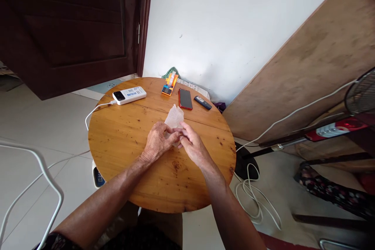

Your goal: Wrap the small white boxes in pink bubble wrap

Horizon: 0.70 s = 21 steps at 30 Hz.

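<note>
A crumpled, translucent white piece of bubble wrap (pixel 174 116) stands up a little above the wooden table (pixel 117 136), near its middle. My left hand (pixel 159 140) pinches its lower edge from the left, fingers curled. From the other side my right hand (pixel 193 144) grips the same edge, thumb and fingers closed close to the left fingertips. The hands cover the lower part of the wrap, so I cannot tell whether anything is inside it.
Toward the table's back lie a white power bank (pixel 131 95) with a plugged-in cable, an orange tape dispenser (pixel 170 84), a red-edged phone (pixel 185 99) and a small dark handset (pixel 202 102). A fan (pixel 331 129) and a coiled white cable (pixel 258 203) are on the right.
</note>
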{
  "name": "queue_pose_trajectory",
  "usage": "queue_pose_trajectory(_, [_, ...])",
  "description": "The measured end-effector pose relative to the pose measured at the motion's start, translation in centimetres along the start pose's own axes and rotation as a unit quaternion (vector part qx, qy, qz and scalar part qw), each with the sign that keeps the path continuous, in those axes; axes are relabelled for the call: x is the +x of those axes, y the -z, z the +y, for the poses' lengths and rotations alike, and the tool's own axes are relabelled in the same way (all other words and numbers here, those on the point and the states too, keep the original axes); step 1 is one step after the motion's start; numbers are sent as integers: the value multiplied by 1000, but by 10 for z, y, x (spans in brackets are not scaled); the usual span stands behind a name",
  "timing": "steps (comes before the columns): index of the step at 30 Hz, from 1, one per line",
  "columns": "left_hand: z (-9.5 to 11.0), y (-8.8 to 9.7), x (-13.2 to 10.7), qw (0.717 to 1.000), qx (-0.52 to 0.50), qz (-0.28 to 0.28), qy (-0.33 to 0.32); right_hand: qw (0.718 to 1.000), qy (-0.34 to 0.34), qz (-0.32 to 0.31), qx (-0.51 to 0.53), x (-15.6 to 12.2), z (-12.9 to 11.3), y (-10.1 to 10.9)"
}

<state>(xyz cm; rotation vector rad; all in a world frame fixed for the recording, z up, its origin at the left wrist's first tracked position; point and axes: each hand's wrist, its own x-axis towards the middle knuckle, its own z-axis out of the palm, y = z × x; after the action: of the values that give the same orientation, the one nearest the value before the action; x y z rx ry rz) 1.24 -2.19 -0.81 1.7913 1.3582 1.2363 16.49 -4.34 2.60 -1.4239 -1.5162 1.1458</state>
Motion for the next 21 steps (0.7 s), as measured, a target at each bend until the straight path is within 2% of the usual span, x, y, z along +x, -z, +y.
queue_pose_trajectory(3, [-2,-5,0,1000,19,2,-4,999,20,-9,-38,1,0,-1])
queue_pose_trajectory(8, [-5,-9,1,999,37,4,-15,999,24,-26,-23,1,-2,5])
queue_pose_trajectory(11, [-5,-9,1,998,58,10,-27,998,45,13,-50,8,-3,17])
queue_pose_trajectory(13, [-6,-9,1,996,73,18,-45,988,88,50,-119,18,-3,26])
queue_pose_trajectory(15, [-6,-9,1,995,77,21,-65,962,160,62,-211,33,-3,32])
queue_pose_trajectory(17, [-7,-9,2,995,68,16,-77,925,234,35,-296,49,-5,35])
queue_pose_trajectory(19, [-7,-8,3,995,56,-1,-78,887,273,-9,-372,63,-8,35])
queue_pose_trajectory(21, [-6,-7,4,996,49,-24,-68,853,280,-47,-437,71,-12,34])
